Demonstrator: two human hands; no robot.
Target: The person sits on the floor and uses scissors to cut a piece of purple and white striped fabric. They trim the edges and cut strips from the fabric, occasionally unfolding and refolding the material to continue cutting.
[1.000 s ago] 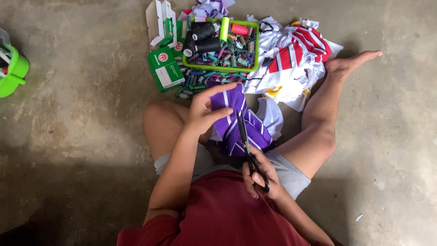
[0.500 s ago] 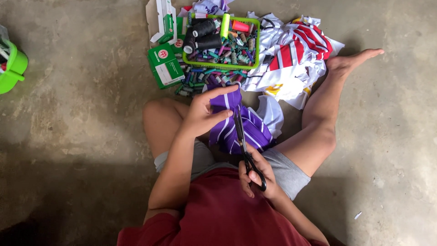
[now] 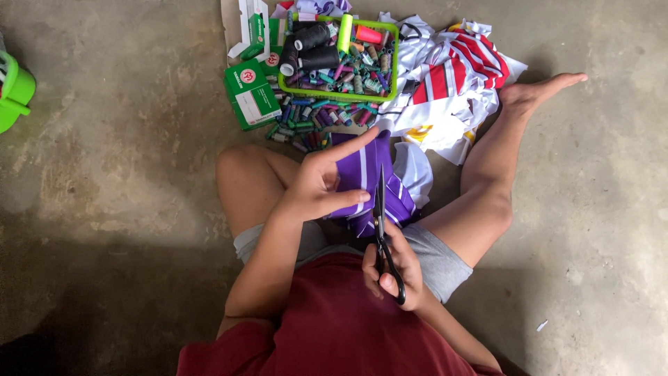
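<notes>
Two hands work: left hand (image 3: 316, 188) pinching soft purple striped cloth (image 3: 369, 184), right hand (image 3: 393, 268) gripping black-handled scissors (image 3: 381, 233).

Around the purple cloth (image 3: 362, 184) the room is tight. At twelve o'clock a green basket (image 3: 339, 94) full of thread spools blocks the way, with loose spools (image 3: 313, 122) spilled in front of it and green boxes (image 3: 250, 94) at eleven. At one to two o'clock a heap of white and red-striped fabric (image 3: 452, 90) lies close — it reaches the outstretched leg, which fences off three o'clock. The bent knee (image 3: 240, 174) closes nine o'clock. The left hand (image 3: 320, 184) and the right hand (image 3: 393, 268) with black scissors (image 3: 381, 230) fill the lap. Bare concrete floor (image 3: 125, 160) lies open beyond the knee at nine — also beyond the leg at four.
</notes>
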